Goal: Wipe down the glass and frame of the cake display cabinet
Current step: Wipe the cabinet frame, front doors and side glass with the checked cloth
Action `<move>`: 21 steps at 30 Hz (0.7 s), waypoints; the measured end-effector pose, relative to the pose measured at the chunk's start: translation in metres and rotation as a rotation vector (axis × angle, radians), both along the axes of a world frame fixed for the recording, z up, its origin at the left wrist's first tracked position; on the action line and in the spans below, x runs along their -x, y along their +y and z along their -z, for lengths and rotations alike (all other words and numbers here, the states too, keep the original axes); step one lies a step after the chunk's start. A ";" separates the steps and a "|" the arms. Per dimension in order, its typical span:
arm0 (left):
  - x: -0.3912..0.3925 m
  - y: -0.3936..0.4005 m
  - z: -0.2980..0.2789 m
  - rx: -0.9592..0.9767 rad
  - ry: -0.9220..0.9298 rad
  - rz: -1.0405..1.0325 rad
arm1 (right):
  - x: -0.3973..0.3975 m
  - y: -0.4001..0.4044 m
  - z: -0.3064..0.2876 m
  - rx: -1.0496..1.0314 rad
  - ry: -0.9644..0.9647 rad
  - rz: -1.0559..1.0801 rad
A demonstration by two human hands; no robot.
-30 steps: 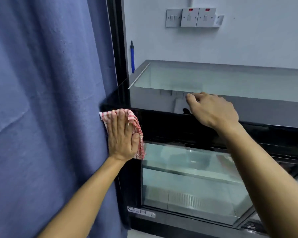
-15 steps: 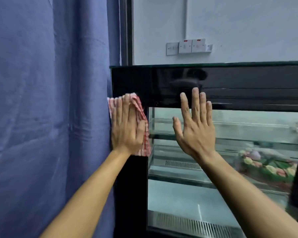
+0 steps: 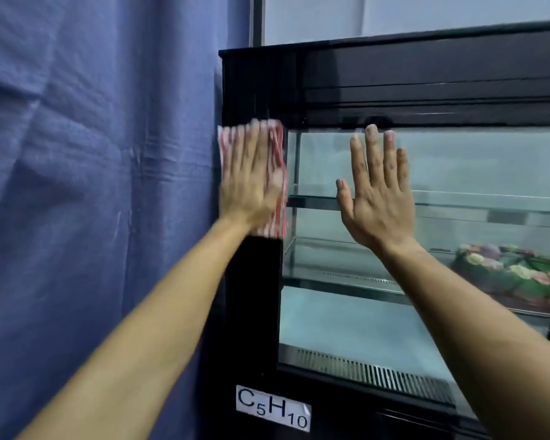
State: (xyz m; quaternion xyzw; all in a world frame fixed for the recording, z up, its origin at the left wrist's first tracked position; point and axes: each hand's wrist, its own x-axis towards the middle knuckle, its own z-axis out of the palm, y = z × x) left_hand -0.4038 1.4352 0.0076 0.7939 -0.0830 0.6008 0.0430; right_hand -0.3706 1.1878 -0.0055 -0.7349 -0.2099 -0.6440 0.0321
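Cake display cabinet (image 3: 394,77): glossy black frame with a deep top band and a left upright, enclosing a clear glass front (image 3: 458,173); stands just beside a blue curtain (image 3: 92,201) on its left, with a pale wall behind. Interior: glass shelves and a slotted metal vent strip (image 3: 375,373) along the bottom edge. Contents: one decorated cake (image 3: 508,274) with pastel flower shapes, on a lower shelf at right, seen hazily through the glass. Label (image 3: 273,408): white sticker on the lower left of the frame, reading "C5H10" with the numerals set low, one corner peeling. Cloth (image 3: 277,173): red-and-white striped, spread against the left upright at the top corner of the glass. Left hand (image 3: 251,182): blurred, fingers straight and together, pointing up, palm pressing the cloth flat to the frame; forearm extended. Right hand (image 3: 378,201): flat on the glass, fingers straight and slightly spread, thumb out to the side, holding nothing; fingertips just under the top band.
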 end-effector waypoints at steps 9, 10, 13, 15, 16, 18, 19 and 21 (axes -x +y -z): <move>0.011 -0.022 0.203 0.140 0.078 -0.011 | 0.000 0.002 0.001 -0.015 -0.028 -0.014; 0.021 -0.024 0.260 0.169 0.155 -0.011 | -0.001 0.002 0.001 -0.015 -0.032 -0.017; 0.045 -0.016 0.378 0.091 0.441 -0.064 | -0.001 0.001 0.001 -0.021 -0.028 -0.013; 0.044 -0.005 0.378 -0.019 0.518 -0.122 | 0.000 0.001 0.002 -0.017 -0.026 -0.011; 0.038 -0.004 0.354 -0.050 0.490 -0.132 | 0.001 0.001 0.002 -0.016 -0.022 -0.012; 0.020 -0.005 0.271 -0.035 0.333 -0.066 | 0.000 0.001 0.003 -0.025 -0.017 -0.015; 0.013 -0.006 0.218 0.004 0.228 -0.020 | 0.000 0.001 0.004 -0.028 -0.021 -0.016; 0.002 -0.008 0.104 0.069 0.056 0.002 | 0.000 0.002 0.003 -0.021 -0.032 -0.017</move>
